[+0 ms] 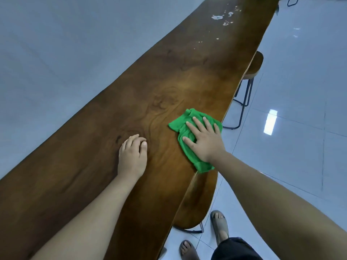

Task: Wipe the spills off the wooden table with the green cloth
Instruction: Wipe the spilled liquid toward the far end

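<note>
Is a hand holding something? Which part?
Nothing is gripped. The right hand presses flat on the middle of the green cloth; the left hand rests on the wooden table, empty.

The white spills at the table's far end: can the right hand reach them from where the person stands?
Probably not. Nothing stands between the green cloth under the right hand and the white spills, but they lie far up the wooden table, seemingly beyond the arm's stretch; a step along seems needed.

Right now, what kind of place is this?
Probably an indoor eating or break area, maybe a café. There is a long wooden table, a round wooden stool on metal legs tucked at its side, and a floor of glossy pale tile.
</note>
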